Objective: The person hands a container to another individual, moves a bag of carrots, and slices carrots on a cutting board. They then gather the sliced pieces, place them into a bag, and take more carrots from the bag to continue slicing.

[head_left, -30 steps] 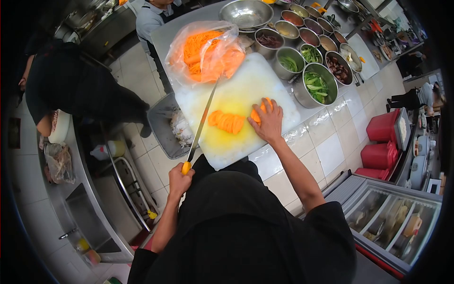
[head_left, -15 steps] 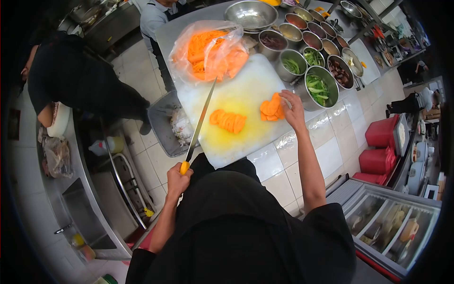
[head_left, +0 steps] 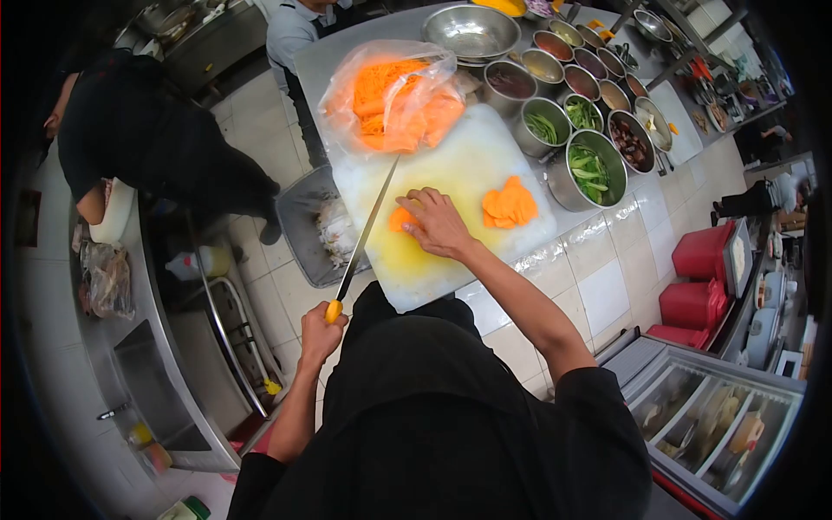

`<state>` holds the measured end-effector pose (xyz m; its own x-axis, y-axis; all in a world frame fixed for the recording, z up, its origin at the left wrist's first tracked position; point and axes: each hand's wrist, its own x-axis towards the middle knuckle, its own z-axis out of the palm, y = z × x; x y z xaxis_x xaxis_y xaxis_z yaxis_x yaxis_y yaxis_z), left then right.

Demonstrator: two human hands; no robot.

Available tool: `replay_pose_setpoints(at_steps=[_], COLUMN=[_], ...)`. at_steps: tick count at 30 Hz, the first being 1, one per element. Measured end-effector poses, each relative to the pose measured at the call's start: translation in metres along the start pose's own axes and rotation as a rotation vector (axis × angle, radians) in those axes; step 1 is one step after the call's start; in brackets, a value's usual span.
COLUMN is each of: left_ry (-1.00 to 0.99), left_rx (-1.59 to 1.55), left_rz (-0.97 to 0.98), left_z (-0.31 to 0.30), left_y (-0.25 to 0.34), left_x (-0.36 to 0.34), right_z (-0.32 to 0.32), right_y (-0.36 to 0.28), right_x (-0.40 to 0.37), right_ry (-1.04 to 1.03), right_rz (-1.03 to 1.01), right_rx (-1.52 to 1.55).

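Note:
My left hand [head_left: 323, 332] is wrapped round the yellow handle of a long kitchen knife [head_left: 371, 224]. Its blade slants up along the left side of the white cutting board [head_left: 485, 143], the tip close to a plastic bag. My right hand [head_left: 438, 227] rests over the middle of the board, fingers and thumb on a row of orange carrot slices [head_left: 402, 219], most of which it hides. To the right of that hand lies a second pile of carrot slices [head_left: 510, 204]. Yellow stains mark the board.
A clear bag of shredded carrot [head_left: 390, 95] sits at the board's far edge. Metal containers, one with green vegetables [head_left: 588, 173], stand at right beside a steel bowl [head_left: 471, 33]. A grey waste bin [head_left: 299, 243] is below left. Co-workers stand at left [head_left: 147, 139] and far side [head_left: 299, 35].
My right hand has moved left from the right-hand carrot pile onto the row of slices in the middle. The knife stays in my left hand, nearly unmoved.

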<state>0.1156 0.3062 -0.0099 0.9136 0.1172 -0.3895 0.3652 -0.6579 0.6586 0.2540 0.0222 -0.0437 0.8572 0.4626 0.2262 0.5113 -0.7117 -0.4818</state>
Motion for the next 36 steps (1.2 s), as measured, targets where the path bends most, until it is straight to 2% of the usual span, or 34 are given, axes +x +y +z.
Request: replay_pose_setpoints(at_steps=[4,10,16,18,25,34,36], left_ry=[0.037,0.075,0.082,0.08,0.068,0.084,0.073], left_rx=[0.006,-0.089,-0.108,-0.101,-0.095,-0.074,-0.111], left_rz=[-0.038,-0.104,-0.1,-0.096,-0.117,-0.08,-0.103], left_z=[-0.005,-0.003,0.002,0.003,-0.001,-0.012,-0.016], left_y=[-0.006,-0.01,-0.015,-0.018,-0.016,-0.028,-0.026], left_x=[-0.01,-0.021,-0.019,-0.016,-0.013,-0.013,-0.014], right_z=[0.021,0.027,0.03,0.03,0.034,0.06,0.057], right_y=[0.005,0.011,0.015,0.014,0.011,-0.006,-0.008], right_x=[0.009,0.009,0.008,0.008,0.008,0.055,0.056], right_ry=[-0.045,0.018,0.008,0.106,0.067,0.237,0.145], right_rz=[-0.002,-0.019,-0.031,-0.079,-0.056,-0.085,-0.064], right_rx=[-0.032,-0.009,0.062,0.081,-0.004,0.045,0.008])
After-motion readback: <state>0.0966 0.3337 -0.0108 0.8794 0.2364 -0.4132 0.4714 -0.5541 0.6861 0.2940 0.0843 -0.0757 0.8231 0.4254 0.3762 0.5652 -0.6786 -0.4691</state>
